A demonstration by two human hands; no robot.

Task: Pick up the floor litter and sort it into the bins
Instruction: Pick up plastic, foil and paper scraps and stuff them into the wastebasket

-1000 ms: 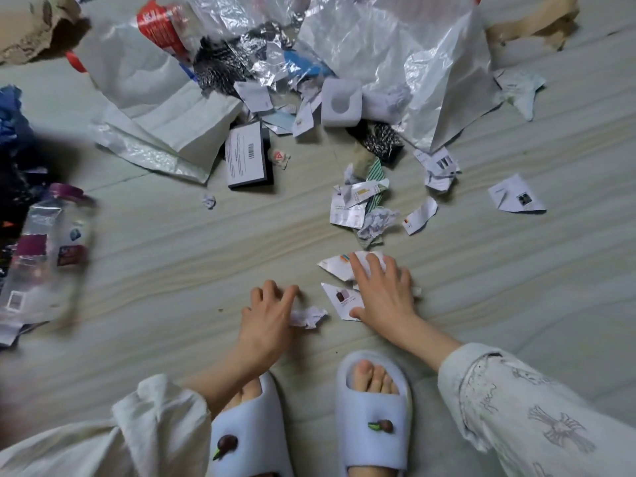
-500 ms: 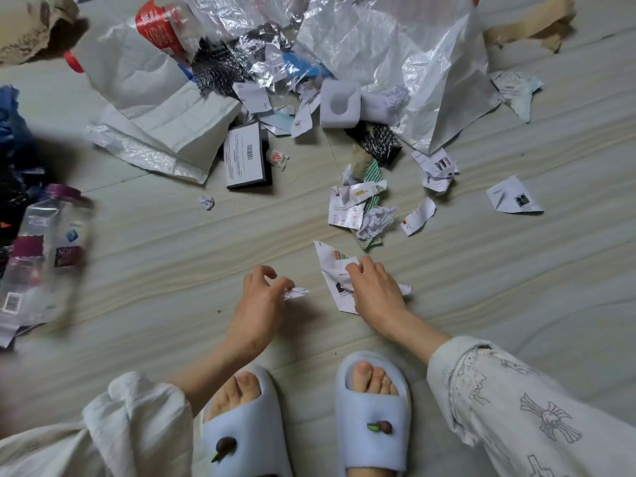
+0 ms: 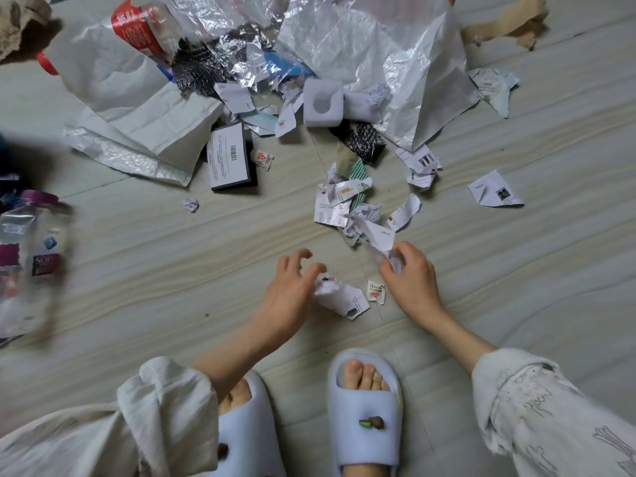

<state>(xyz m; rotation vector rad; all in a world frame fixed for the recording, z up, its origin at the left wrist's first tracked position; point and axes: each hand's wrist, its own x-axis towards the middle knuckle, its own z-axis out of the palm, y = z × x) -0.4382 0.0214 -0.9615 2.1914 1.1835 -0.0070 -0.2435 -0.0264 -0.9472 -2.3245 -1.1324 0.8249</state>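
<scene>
Torn paper scraps lie on the pale floor in front of my slippers. My right hand [image 3: 411, 282] pinches a bunch of white paper scraps [image 3: 380, 237] just above the floor. My left hand [image 3: 290, 292] curls its fingers and thumb against the crumpled end of a printed paper scrap [image 3: 344, 299], which rests on the floor between my hands. A small torn label [image 3: 375, 291] lies beside my right hand. Further out sits a cluster of loose scraps [image 3: 339, 204]. No bin is in view.
A heap of silver foil and white plastic bags [image 3: 361, 46] fills the far side, with a black box [image 3: 230, 158] and a white foam block [image 3: 322, 103] at its edge. A plastic bottle [image 3: 31, 256] lies at the left. My slippers [image 3: 364, 411] are near the bottom.
My right hand lifted from the floor with scraps pinched in it and shifted right. My left hand moved right to the printed scrap between my hands.
</scene>
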